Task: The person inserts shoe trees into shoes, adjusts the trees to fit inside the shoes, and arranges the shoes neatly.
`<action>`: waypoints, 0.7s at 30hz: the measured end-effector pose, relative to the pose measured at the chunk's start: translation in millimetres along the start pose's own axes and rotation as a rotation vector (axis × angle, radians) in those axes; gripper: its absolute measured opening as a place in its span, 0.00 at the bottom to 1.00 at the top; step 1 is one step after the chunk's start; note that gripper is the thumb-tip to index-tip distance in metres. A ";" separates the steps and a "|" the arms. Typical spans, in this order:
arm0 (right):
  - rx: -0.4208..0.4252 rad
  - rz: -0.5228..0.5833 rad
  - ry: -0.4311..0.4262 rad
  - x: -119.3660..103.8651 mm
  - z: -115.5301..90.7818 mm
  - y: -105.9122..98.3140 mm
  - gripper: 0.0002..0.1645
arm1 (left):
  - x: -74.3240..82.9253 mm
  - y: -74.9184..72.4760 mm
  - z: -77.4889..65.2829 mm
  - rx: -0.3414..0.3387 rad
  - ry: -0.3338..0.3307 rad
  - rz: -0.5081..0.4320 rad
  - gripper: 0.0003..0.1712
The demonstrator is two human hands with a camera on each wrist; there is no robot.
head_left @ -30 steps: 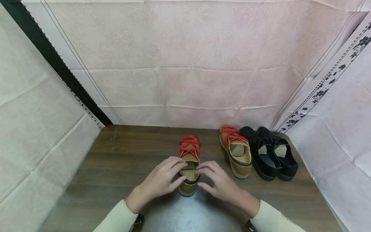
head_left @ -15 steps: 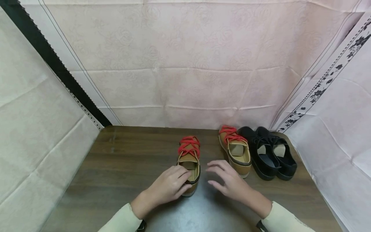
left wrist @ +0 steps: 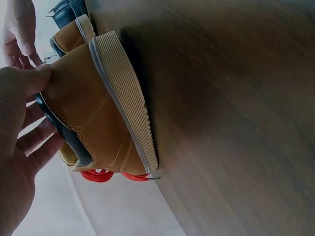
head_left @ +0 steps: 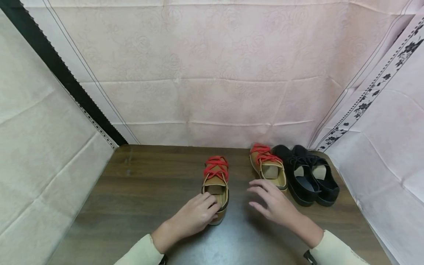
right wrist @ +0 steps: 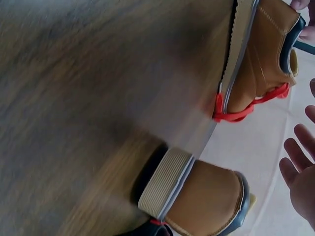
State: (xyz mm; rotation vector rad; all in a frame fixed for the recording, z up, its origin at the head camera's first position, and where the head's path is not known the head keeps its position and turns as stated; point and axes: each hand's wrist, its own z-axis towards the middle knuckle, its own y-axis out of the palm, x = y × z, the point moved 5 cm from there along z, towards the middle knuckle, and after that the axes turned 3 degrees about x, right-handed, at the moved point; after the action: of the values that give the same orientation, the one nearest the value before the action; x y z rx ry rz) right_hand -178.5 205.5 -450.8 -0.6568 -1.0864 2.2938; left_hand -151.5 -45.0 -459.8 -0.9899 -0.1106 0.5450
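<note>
A tan brown shoe (head_left: pixel 219 180) with red laces stands on the wooden surface, toe pointing away. My left hand (head_left: pixel 193 217) pinches its heel collar; in the left wrist view the thumb (left wrist: pixel 34 81) lies on the outside of the heel, with other fingers at the dark collar. Its matching shoe (head_left: pixel 281 176) stands farther right, and its heel faces the camera in the right wrist view. Close in front of that heel is my right hand (head_left: pixel 273 204), holding nothing, its fingers (right wrist: pixel 298 155) spread and loosely bent.
A pair of black shoes (head_left: pixel 299 187) stands side by side at the right, close against the second brown shoe. Pale patterned cloth (head_left: pixel 212 92) rises behind the wooden surface (head_left: pixel 149 176), with more cloth along both sides.
My right hand has left the near brown shoe and moved right toward its mate. My left hand has shifted slightly right and closed its fingers on the heel collar.
</note>
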 end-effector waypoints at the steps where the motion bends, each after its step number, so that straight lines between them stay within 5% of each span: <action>1: -0.002 -0.009 0.001 1.5 -0.3 -0.9 0.21 | 0.5 0.4 0.5 -0.005 -0.002 0.009 0.11; 8: -0.021 -0.050 0.017 9.5 -1.9 -6.5 0.22 | 3.1 3.1 3.8 -0.039 -0.008 0.049 0.05; 14: -0.037 -0.094 0.041 15.4 -2.5 -10.8 0.24 | 5.7 4.0 5.7 -0.014 0.019 0.099 0.14; 21: 0.003 -0.148 0.031 22.2 -4.8 -18.7 0.27 | 6.9 6.6 7.4 -0.042 0.020 0.128 0.07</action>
State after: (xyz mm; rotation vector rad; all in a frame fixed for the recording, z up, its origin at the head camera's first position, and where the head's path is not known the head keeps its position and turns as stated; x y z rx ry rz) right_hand -187.7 232.3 -443.0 -0.5890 -1.0796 2.1523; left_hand -150.6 -33.2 -462.1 -1.0477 -0.0412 0.6523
